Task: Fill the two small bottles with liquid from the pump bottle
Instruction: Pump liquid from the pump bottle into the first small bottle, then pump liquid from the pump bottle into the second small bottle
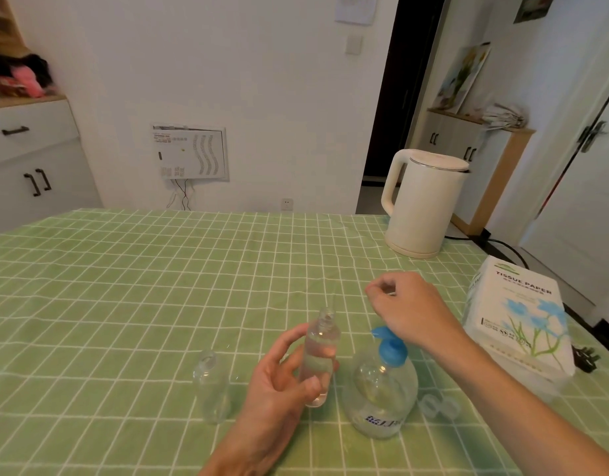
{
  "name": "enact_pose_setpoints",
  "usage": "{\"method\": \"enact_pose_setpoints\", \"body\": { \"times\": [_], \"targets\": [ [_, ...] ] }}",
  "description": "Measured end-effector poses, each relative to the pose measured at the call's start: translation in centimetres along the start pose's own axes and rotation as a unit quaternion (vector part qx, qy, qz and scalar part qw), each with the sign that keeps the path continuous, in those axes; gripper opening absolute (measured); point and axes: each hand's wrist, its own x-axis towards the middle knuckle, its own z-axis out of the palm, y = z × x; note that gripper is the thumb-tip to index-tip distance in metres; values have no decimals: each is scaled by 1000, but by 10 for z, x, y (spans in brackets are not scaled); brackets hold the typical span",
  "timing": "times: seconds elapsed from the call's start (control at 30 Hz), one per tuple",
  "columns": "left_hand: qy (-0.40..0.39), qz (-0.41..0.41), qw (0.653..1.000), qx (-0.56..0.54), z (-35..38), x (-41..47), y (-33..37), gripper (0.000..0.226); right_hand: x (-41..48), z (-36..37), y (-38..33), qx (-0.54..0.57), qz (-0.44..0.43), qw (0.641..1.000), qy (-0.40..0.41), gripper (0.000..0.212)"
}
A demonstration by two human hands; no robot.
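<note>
The left hand [279,383] curls round a small clear plastic bottle [322,341], neck open, beside the clear blue-topped pump bottle [382,400], probably for filling; the right hand [409,304] pinches a small piece [389,293], too blurred to name; the second small clear bottle [212,386] waits upright on the green checked table [124,304].

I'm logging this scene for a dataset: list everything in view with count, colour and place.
standing small bottle: one, clear, left on the tablecloth
held small bottle: one, clear, uncapped, in the left hand
pump bottle: one, clear with blue pump, beside the held small bottle
caps: apparently two, clear, right of the pump bottle
kettle: one, cream, far right
tissue paper pack: one, white with blue flowers, right edge
tablecloth: one, green checked, covering the table
left hand: one, grips the held small bottle
right hand: one, fingers curled above the pump bottle; contents unclear
</note>
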Motion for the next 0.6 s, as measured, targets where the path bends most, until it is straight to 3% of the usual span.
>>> {"method": "enact_pose_setpoints", "body": {
  "times": [0.23, 0.4, 0.6],
  "targets": [
    [76, 56, 990, 106, -7, 2, 8, 74, 0, 3, 3, 138, -11, 990, 0, 20],
    [96, 90, 959, 249, -3, 0, 16, 63, -2, 9, 4, 179, -34, 982, 40, 24],
    [117, 97, 934, 324, 3, 5, 8, 58, -6, 15, 10, 352, 7, 935, 34, 30]
  ]
}}
